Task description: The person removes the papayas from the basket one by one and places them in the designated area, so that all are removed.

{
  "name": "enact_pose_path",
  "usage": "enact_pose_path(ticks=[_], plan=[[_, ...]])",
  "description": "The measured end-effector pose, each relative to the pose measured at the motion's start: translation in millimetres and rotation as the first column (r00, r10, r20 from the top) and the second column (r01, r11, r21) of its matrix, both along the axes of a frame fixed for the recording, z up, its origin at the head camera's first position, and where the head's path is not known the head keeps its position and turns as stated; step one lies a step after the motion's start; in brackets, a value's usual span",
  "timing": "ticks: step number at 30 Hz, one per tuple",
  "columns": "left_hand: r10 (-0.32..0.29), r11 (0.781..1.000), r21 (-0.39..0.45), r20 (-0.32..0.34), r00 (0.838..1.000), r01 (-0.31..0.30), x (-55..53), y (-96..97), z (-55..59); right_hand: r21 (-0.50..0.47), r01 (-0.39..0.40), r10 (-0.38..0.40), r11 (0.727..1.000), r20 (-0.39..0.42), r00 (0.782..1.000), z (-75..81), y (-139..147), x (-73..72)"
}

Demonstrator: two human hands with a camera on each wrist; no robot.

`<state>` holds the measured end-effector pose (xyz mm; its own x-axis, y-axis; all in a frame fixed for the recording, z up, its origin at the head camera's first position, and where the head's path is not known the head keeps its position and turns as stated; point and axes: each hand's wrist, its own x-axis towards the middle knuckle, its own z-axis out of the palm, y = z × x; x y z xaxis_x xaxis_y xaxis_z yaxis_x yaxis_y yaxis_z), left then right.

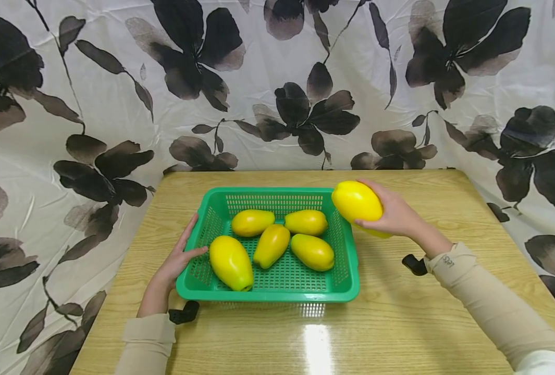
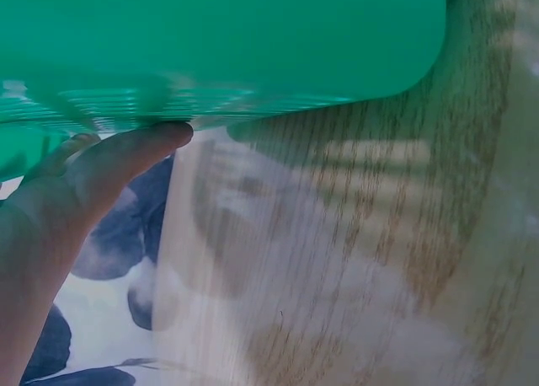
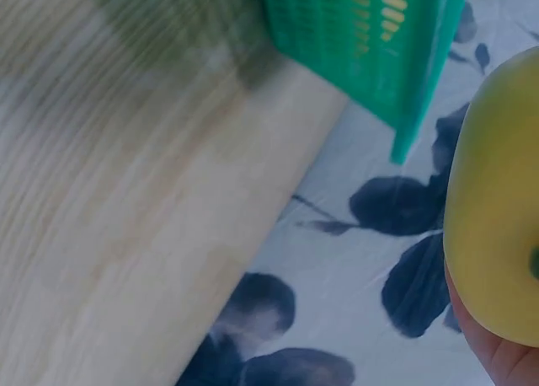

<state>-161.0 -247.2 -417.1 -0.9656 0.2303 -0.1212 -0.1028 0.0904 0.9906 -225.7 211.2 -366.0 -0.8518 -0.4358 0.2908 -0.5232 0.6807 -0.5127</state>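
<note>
My right hand (image 1: 394,211) grips a large yellow papaya (image 1: 356,200) above the right rim of a green plastic basket (image 1: 268,297). At the edge of the right wrist view, the same papaya (image 3: 497,209) shows a small dark green spot, with part of the hand (image 3: 505,356) beneath it. My left hand (image 1: 174,263) holds the basket's left side, thumb over the rim and fingers along the outside. Inside lie several yellow papayas: a big one (image 1: 231,263) at the front left, and smaller ones, including one (image 1: 272,246) in the middle and another (image 1: 312,252) on the right.
The basket stands on a light wood table (image 1: 399,323). Behind and beside the table hangs a white cloth with dark flowers (image 1: 300,114). Black wrist devices, one (image 1: 184,312) by the left wrist and another (image 1: 415,264) by the right, stick out over the table.
</note>
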Motion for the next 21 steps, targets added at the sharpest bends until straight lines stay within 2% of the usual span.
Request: enact_pose_path(ticks=[10, 19, 21], plan=[[-0.008, 1.0, 0.005, 0.022, 1.0, 0.008, -0.1, 0.4, 0.8, 0.005, 0.088, -0.088, 0.996, -0.009, 0.996, -13.6, 19, -19.1], [-0.018, 1.0, 0.002, 0.027, 0.999, 0.018, 1.0, -0.1, 1.6, 0.028, 0.146, -0.146, 0.989, 0.026, 0.989, -30.5, 33, -35.1], [-0.02, 1.0, 0.022, 0.03, 0.999, 0.02, 0.2, -0.1, 1.2, 0.037, 0.152, -0.153, 0.988, 0.035, 0.988, -35.8, 34, -38.8]])
